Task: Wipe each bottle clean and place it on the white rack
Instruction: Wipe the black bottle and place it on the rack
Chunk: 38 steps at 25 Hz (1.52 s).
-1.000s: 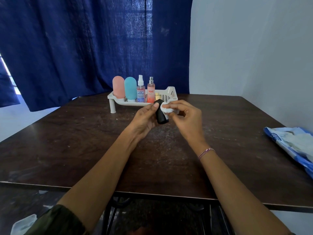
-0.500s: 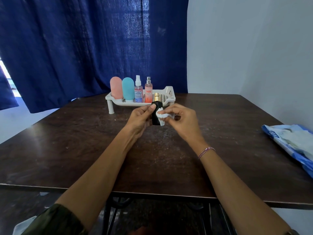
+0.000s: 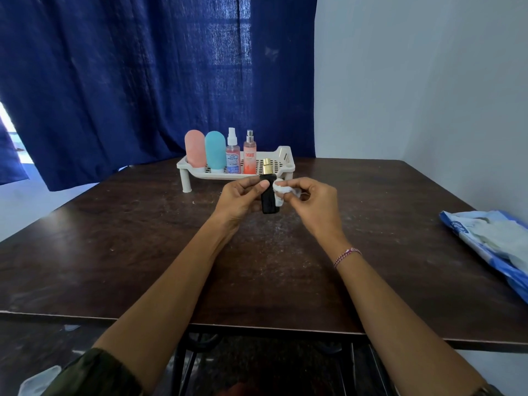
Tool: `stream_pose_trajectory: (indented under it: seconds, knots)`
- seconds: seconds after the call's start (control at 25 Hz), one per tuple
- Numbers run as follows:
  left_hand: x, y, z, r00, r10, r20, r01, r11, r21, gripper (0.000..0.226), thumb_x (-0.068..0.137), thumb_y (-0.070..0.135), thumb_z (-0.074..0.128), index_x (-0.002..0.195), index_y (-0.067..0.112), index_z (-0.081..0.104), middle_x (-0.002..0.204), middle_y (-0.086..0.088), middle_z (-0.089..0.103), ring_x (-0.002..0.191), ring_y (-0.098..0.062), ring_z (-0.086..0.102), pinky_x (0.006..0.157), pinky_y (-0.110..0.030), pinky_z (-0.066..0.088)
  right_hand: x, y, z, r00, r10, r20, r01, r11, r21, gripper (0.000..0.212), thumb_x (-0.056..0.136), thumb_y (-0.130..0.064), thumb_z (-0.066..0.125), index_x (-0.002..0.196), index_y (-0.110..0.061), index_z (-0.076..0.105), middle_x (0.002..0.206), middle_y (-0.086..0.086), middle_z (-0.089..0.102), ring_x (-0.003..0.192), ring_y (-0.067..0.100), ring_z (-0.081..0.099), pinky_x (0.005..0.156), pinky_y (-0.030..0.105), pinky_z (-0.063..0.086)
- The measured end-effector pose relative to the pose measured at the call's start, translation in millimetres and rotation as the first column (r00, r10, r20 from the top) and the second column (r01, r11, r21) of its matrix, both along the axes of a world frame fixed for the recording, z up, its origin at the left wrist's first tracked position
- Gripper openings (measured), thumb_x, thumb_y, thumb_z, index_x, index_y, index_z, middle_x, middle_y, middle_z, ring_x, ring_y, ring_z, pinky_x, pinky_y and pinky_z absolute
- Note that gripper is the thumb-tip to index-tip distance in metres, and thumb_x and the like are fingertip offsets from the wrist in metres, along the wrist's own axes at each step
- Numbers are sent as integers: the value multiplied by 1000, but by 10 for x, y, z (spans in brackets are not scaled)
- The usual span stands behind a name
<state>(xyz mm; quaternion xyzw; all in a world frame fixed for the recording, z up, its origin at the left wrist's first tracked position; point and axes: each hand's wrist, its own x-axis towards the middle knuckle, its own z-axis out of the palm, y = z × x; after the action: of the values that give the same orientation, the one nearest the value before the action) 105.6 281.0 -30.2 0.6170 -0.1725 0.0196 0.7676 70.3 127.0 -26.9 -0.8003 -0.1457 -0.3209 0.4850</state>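
My left hand [image 3: 243, 197] grips a small black bottle [image 3: 269, 200] with a gold cap, held upright above the table just in front of the white rack [image 3: 281, 164]. My right hand [image 3: 314, 200] pinches a crumpled white wipe [image 3: 281, 191] against the bottle's right side. On the left part of the rack stand a pink bottle [image 3: 195, 148], a teal bottle [image 3: 215, 150], a clear spray bottle [image 3: 233, 154] and an orange spray bottle [image 3: 250, 155]. The rack's right half holds nothing.
A dark wooden table [image 3: 114, 252] carries everything. A blue and white wipes pack [image 3: 491, 241] lies at its right edge. A blue curtain [image 3: 143, 81] hangs behind the rack, and a white wall stands to the right.
The black bottle has been turned from tilted to upright, its gold cap now showing on top. The wipe has shifted from the bottle's upper end to its right side.
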Motion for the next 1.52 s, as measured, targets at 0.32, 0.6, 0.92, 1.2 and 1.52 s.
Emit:
stream_pose_trajectory:
  seconds: [0.32, 0.6, 0.92, 1.2, 1.52]
  knots:
    - [6, 11, 28, 968, 243, 55, -241, 970, -43, 36, 85, 5, 65, 120, 2, 58, 97, -3, 69, 81, -4, 69, 72, -23, 58, 7, 65, -38, 982, 135, -129, -154, 977, -146, 13, 86, -15, 63, 99, -17, 62, 100, -5, 64, 87, -2, 55, 71, 4, 41]
    - [-26, 22, 29, 933, 343, 111, -344, 939, -12, 41, 79, 6, 71, 118, 6, 61, 90, 5, 65, 84, -4, 63, 79, -23, 56, 21, 50, -101, 978, 48, -201, -103, 957, -271, 22, 82, -36, 66, 92, -22, 53, 92, -3, 59, 81, 3, 53, 65, 11, 39]
    - [13, 36, -21, 918, 371, 143, -375, 927, 5, 40, 73, 8, 77, 110, 14, 65, 102, -9, 69, 101, -22, 65, 89, -35, 54, 104, 13, -203, 989, -96, -114, 31, 880, -473, 40, 83, -55, 54, 87, -17, 66, 88, -4, 53, 89, 9, 45, 68, 22, 35]
    - [-17, 5, -17, 902, 397, 169, -404, 915, 8, 37, 69, 9, 80, 102, 17, 67, 90, 2, 68, 85, -9, 63, 76, -18, 53, 43, 115, -145, 999, 27, 38, -20, 985, -171, 19, 79, -20, 72, 92, -11, 62, 86, -2, 57, 76, 5, 54, 68, 12, 44]
    - [-140, -178, 13, 895, 445, 39, -438, 890, -126, 21, 73, 10, 77, 89, 17, 65, 85, 0, 71, 81, -8, 68, 71, -19, 55, 49, 279, -37, 996, -52, 67, 50, 999, 19, 31, 76, -9, 74, 105, -11, 63, 97, 2, 64, 79, 1, 60, 73, 7, 47]
